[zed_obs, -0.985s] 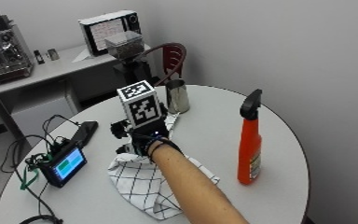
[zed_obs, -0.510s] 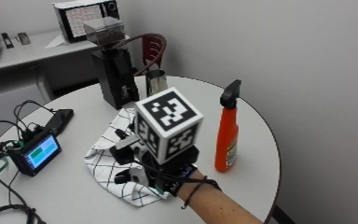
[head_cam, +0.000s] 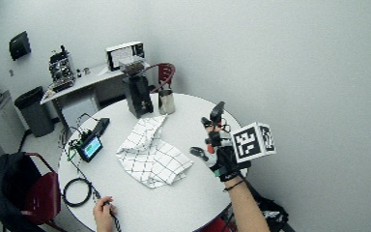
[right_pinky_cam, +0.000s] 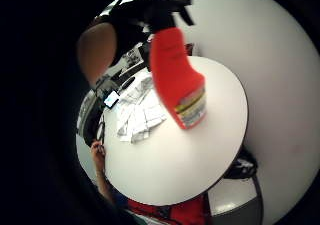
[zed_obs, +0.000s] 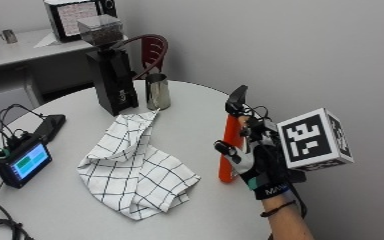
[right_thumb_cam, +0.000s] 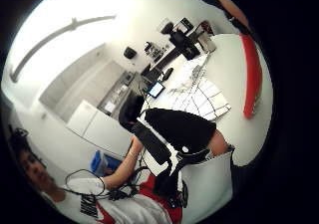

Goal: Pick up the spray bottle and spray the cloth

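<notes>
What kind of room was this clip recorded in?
Probably an office break room or lab corner with coffee gear: a black coffee grinder and steel milk jug stand on the round white table, and an espresso machine sits on a side counter.

We can read little here: white lettering on the wrist of the gloved right hand (zed_obs: 262,165) seems to begin "MAN"; the spray bottle (right_pinky_cam: 178,80) label is illegible.
</notes>
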